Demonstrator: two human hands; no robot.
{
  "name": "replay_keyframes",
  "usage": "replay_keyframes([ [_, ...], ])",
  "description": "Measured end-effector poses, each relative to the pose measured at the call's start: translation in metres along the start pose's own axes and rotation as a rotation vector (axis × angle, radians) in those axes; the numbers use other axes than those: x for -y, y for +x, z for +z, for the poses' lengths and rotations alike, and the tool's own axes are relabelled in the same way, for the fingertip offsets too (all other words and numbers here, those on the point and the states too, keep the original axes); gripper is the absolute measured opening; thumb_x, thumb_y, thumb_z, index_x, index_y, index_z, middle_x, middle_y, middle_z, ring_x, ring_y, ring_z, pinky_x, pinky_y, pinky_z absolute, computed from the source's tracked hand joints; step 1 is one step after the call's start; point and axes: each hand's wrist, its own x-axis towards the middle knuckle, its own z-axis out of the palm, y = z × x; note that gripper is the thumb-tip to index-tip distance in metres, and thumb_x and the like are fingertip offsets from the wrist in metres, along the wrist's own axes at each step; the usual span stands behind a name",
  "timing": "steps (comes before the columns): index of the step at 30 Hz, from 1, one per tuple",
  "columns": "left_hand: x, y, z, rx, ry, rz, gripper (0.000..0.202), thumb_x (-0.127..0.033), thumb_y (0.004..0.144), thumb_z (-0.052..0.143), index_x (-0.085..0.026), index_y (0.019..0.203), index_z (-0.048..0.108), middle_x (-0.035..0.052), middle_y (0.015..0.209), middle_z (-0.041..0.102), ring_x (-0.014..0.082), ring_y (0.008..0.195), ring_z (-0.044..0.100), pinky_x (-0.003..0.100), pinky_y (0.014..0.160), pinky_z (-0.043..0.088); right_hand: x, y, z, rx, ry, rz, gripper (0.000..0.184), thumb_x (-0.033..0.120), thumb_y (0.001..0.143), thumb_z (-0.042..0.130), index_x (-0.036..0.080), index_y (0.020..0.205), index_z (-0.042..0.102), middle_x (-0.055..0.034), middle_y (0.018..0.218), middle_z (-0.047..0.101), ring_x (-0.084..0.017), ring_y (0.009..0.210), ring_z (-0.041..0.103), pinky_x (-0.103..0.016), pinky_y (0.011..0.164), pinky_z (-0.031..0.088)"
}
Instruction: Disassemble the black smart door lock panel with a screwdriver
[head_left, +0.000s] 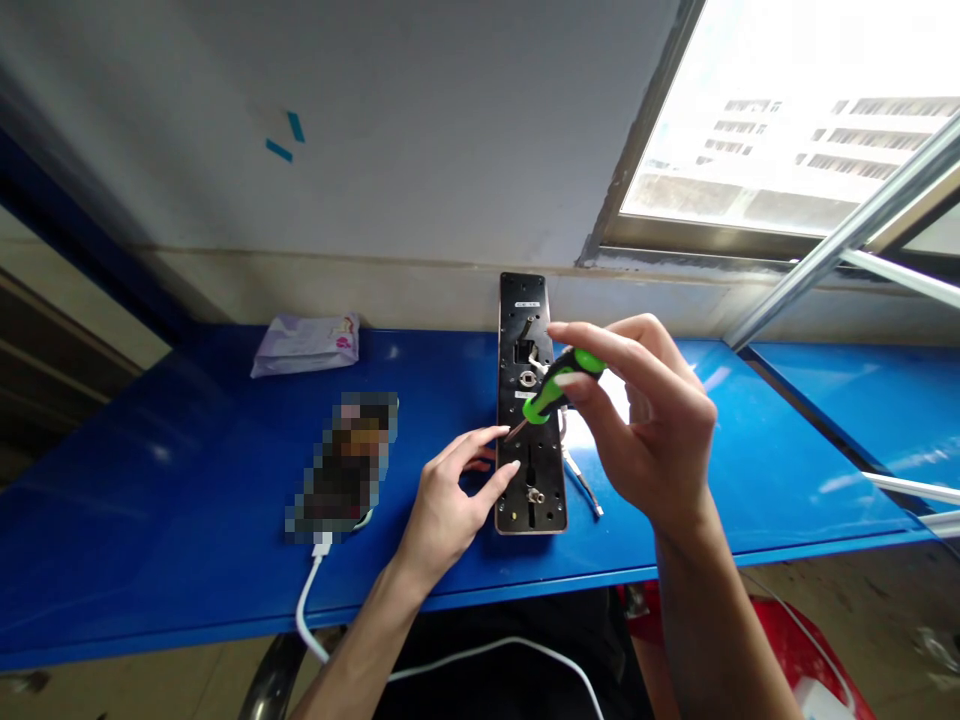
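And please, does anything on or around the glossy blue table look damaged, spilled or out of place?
Nothing looks spilled. The thin pale cable beside the long black rectangular panel ends loose on the table, apparently unconnected. Also, the grey wall has a ragged dark edge along the metal window frame, perhaps unfinished or worn.

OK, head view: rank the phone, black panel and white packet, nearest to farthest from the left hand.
1. Black panel: right, touched by the left hand.
2. Phone: left of the hand.
3. White packet: left, farther back.
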Motion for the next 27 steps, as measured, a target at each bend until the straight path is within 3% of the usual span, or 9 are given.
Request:
replay_keyframes([
  [4,-0.0001,0.0,0.0003,-0.002,-0.002,0.004,0.034,-0.035,0.094,0.074,-0.029,0.128,0.071,0.0024,0.124,0.077,0.0195,0.098,0.077,0.034,0.092,0.065,-0.001,-0.0012,-0.0006,0.122,0.214,0.043,0.044,0.011,0.103,0.054,0.027,0.142,0.064,-0.0082,0.134,0.071,-0.022,0.117,0.07,-0.043,0.098,0.06],
  [8,0.0008,0.0004,0.0013,-0.003,-0.004,-0.012,0.035,-0.035,0.094,0.074,-0.029,0.128,0.071,0.0024,0.123,0.077,0.0196,0.098,0.077,0.033,0.092,0.065,-0.0016,-0.0001,0.0009,-0.03,0.079,0.009,0.031,0.019,0.087,0.083,0.027,0.117,0.079,-0.0016,0.093,0.071,-0.016,0.08,0.067,-0.032,0.07,0.058],
  [10,0.0012,0.0005,0.0015,-0.002,-0.006,-0.017,0.034,-0.035,0.094,0.074,-0.029,0.128,0.071,0.0022,0.123,0.077,0.0193,0.098,0.078,0.033,0.091,0.065,-0.0022,0.0005,0.0012,-0.032,0.006,-0.001,0.028,0.024,0.091,0.08,0.027,0.118,0.078,-0.0021,0.092,0.067,-0.015,0.08,0.064,-0.032,0.069,0.057],
  [13,0.0015,0.0,0.0012,-0.002,-0.008,-0.011,0.035,-0.035,0.094,0.074,-0.03,0.129,0.071,0.0015,0.123,0.077,0.0187,0.097,0.077,0.032,0.091,0.065,-0.0026,-0.0005,0.0012,0.093,0.098,0.016,0.04,0.016,0.104,0.054,0.026,0.142,0.065,-0.0091,0.128,0.071,-0.021,0.113,0.069,-0.042,0.097,0.059],
  [15,0.0015,-0.0004,0.0009,-0.003,-0.007,-0.006,0.035,-0.035,0.094,0.074,-0.031,0.129,0.071,0.0011,0.124,0.077,0.0186,0.098,0.077,0.032,0.092,0.065,-0.0019,-0.0019,0.0019,0.131,0.189,0.023,0.047,0.011,0.104,0.052,0.028,0.147,0.06,-0.0088,0.138,0.069,-0.023,0.121,0.069,-0.044,0.103,0.057],
  [19,0.001,-0.0005,0.0005,0.0,-0.009,-0.007,0.035,-0.034,0.094,0.074,-0.03,0.129,0.071,0.0015,0.124,0.077,0.0189,0.099,0.077,0.032,0.092,0.064,-0.0009,-0.0018,0.0045,-0.021,0.047,0.014,0.034,0.017,0.089,0.08,0.028,0.121,0.078,-0.0027,0.095,0.068,-0.017,0.084,0.066,-0.034,0.073,0.058],
  [21,0.0008,-0.0003,0.0004,0.004,-0.011,-0.006,0.035,-0.034,0.094,0.074,-0.03,0.129,0.071,0.0017,0.124,0.076,0.0192,0.099,0.077,0.033,0.092,0.064,-0.0015,-0.0007,0.0044,-0.037,-0.013,0.018,0.029,0.022,0.089,0.081,0.026,0.118,0.079,-0.0023,0.09,0.062,-0.016,0.083,0.063,-0.033,0.071,0.056],
  [25,0.0015,-0.0009,0.0003,0.004,-0.01,0.0,0.034,-0.035,0.095,0.073,-0.031,0.129,0.07,0.0009,0.126,0.076,0.0189,0.101,0.076,0.032,0.094,0.063,-0.0014,-0.0002,0.0001,0.133,0.18,0.034,0.043,0.012,0.105,0.049,0.027,0.143,0.064,-0.0094,0.137,0.067,-0.022,0.12,0.068,-0.044,0.102,0.057],
  [27,0.002,-0.0015,0.0003,0.002,-0.006,0.0,0.034,-0.035,0.095,0.073,-0.031,0.129,0.071,0.001,0.126,0.076,0.0189,0.101,0.076,0.032,0.093,0.064,-0.0003,-0.0006,-0.0015,0.13,0.22,0.03,0.045,0.01,0.102,0.056,0.03,0.141,0.066,-0.0069,0.135,0.07,-0.022,0.117,0.071,-0.043,0.1,0.058],
])
